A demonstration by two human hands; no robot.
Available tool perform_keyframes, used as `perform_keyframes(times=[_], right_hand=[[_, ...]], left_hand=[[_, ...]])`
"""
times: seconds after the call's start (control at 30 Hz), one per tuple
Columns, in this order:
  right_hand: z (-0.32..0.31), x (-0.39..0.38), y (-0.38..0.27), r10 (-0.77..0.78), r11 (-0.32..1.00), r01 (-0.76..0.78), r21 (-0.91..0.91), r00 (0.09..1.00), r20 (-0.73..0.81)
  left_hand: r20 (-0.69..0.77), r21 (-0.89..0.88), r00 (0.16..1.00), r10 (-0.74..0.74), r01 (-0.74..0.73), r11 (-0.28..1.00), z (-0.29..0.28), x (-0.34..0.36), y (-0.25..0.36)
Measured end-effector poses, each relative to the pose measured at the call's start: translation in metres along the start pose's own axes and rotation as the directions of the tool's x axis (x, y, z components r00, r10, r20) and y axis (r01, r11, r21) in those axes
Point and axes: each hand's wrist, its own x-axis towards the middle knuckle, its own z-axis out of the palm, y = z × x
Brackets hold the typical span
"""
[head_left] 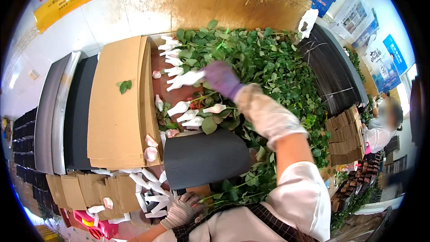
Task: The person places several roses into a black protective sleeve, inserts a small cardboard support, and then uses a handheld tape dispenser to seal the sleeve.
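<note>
My right hand (221, 78), in a blurred purple glove with a pale sleeve guard, reaches over the leafy rose stems (277, 76), its closed fingers at a white-sleeved rose (183, 80) among other wrapped heads. Low in the view, my left hand (183, 210), in a pale grey glove, is curled round green stems beside the dark corrugated sheet (204, 157). More white-sleeved buds (179, 107) lie above that sheet. Loose white sleeves (152, 188) are piled left of my left hand.
Stacked brown cardboard sheets (114, 103) and dark sheets (78, 116) stand left. A black stack (329, 76) and brown pieces (342, 139) are right, near a person in white (376, 134). A pink item (107, 226) lies bottom left, and a tiled wall (148, 9) runs behind.
</note>
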Motion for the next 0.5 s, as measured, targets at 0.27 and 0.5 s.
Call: perform_keyframes(times=[0.27, 0.5], right_hand=[[-0.394, -0.099, 0.169, 0.262, 0.891, -0.440, 0.111, 0.301, -0.917], [-0.336, -0.148, -0.046, 0.373, 0.839, -0.027, 0.544, 0.756, -0.538]], left_hand=[[0.013, 0.137, 0.999, 0.045, -0.047, 0.989, -0.014, 0.019, 0.008], [0.153, 0.318, 0.983, -0.102, 0.049, 0.947, -0.028, 0.003, 0.024]])
